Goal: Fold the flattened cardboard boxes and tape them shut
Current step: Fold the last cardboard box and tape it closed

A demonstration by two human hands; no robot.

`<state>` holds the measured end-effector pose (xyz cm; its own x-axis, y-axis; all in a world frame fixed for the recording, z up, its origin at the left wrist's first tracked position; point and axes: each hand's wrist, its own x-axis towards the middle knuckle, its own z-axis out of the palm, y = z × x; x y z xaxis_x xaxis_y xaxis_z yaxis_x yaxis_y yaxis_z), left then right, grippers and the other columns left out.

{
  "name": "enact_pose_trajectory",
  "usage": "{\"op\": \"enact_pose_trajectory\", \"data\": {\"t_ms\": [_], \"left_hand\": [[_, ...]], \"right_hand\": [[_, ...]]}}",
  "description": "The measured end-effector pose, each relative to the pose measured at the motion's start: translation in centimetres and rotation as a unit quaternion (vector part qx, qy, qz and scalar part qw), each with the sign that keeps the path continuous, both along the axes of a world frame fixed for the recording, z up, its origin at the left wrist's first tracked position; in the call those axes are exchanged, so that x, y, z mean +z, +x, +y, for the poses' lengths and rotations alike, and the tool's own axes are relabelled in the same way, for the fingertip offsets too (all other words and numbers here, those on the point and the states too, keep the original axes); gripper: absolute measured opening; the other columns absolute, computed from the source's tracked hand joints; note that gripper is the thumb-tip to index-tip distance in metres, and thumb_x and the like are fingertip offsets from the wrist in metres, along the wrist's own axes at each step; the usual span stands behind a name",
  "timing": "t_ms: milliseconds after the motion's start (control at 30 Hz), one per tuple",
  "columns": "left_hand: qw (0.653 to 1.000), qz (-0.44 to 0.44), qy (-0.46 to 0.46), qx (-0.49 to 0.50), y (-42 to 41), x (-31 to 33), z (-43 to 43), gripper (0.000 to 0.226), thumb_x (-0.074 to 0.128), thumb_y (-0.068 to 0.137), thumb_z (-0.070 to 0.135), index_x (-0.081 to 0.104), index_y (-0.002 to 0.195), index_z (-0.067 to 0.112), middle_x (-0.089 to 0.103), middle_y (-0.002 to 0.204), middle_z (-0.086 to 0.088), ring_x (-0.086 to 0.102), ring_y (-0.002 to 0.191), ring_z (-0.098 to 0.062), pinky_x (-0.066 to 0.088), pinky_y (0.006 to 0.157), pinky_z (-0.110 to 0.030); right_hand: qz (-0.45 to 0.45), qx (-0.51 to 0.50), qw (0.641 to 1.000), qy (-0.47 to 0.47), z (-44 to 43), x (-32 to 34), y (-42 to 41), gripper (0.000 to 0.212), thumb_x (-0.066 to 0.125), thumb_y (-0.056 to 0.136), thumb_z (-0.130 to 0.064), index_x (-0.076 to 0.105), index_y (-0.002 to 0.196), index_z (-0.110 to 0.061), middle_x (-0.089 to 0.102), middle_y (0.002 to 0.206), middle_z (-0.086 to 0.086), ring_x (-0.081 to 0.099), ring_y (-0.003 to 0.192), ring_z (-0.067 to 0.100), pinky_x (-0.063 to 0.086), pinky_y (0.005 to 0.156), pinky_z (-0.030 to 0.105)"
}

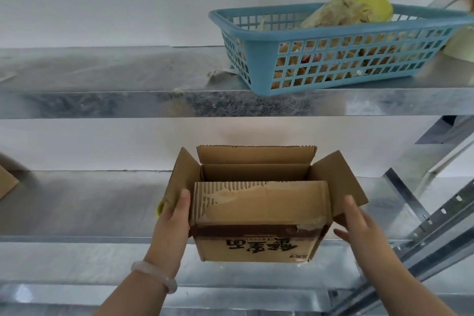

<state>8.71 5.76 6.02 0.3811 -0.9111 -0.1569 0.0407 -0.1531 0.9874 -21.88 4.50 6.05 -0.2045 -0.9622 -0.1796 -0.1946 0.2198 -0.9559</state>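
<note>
A brown cardboard box (259, 215) with dark printed characters on its front is held up at the edge of the lower metal shelf (89, 202). Its near flap lies over the opening, torn so the corrugation shows; the far flap stands up and both side flaps splay outward. My left hand (171, 223) grips the box's left side, thumb up against the front corner and fingers hidden behind the left flap. My right hand (359, 223) is at the right side with fingers straight, by the right flap; contact is unclear.
A yellow-green tape roll (161, 209) sits on the lower shelf, partly hidden behind my left hand. A blue plastic basket (333, 59) of scraps stands on the upper shelf (102, 102). Another cardboard piece (6, 183) pokes in at far left. Slotted metal struts (423, 215) run diagonally at right.
</note>
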Motion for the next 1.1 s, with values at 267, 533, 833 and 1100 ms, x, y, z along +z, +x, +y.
{"op": "enact_pose_trajectory", "data": {"t_ms": [267,533,833,1100], "left_hand": [[0.998,0.049,0.036,-0.017,0.4,1.2,-1.0,0.031,0.064,0.080,0.047,0.066,0.104,0.027,0.074,0.093,-0.001,0.068,0.095,-0.023,0.057,0.084,-0.048],[0.969,0.030,0.063,-0.238,3.3,0.5,0.0,0.051,0.069,0.076,0.033,0.058,0.123,0.017,0.068,0.118,-0.005,0.065,0.108,-0.018,0.054,0.085,-0.028],[0.997,0.050,-0.003,-0.055,1.9,2.1,1.3,0.035,0.069,0.065,0.050,0.073,0.097,0.035,0.074,0.097,0.014,0.069,0.094,-0.013,0.053,0.068,-0.018],[0.981,0.118,-0.035,0.152,9.3,3.3,6.1,0.058,0.057,0.062,0.066,0.058,0.106,0.029,0.063,0.119,0.005,0.062,0.105,-0.018,0.043,0.105,-0.046]], "right_hand": [[-0.078,-0.032,0.995,0.047,-2.7,1.6,-0.5,0.029,0.066,0.090,-0.040,0.058,0.114,-0.025,0.071,0.102,0.007,0.070,0.093,0.028,0.062,0.073,0.046],[-0.063,0.145,0.983,0.089,-2.3,2.1,-2.8,0.055,0.076,0.070,-0.040,0.062,0.116,-0.013,0.075,0.098,0.004,0.073,0.091,0.022,0.058,0.082,0.037],[0.008,0.018,1.000,-0.013,-1.3,3.5,-0.7,0.035,0.061,0.084,-0.052,0.057,0.110,-0.028,0.069,0.098,-0.006,0.072,0.082,0.021,0.056,0.077,0.038],[-0.133,0.024,0.991,0.007,-2.1,5.9,8.7,0.033,0.048,0.100,-0.034,0.056,0.121,-0.009,0.072,0.096,0.009,0.073,0.084,0.030,0.051,0.092,0.059]]}}
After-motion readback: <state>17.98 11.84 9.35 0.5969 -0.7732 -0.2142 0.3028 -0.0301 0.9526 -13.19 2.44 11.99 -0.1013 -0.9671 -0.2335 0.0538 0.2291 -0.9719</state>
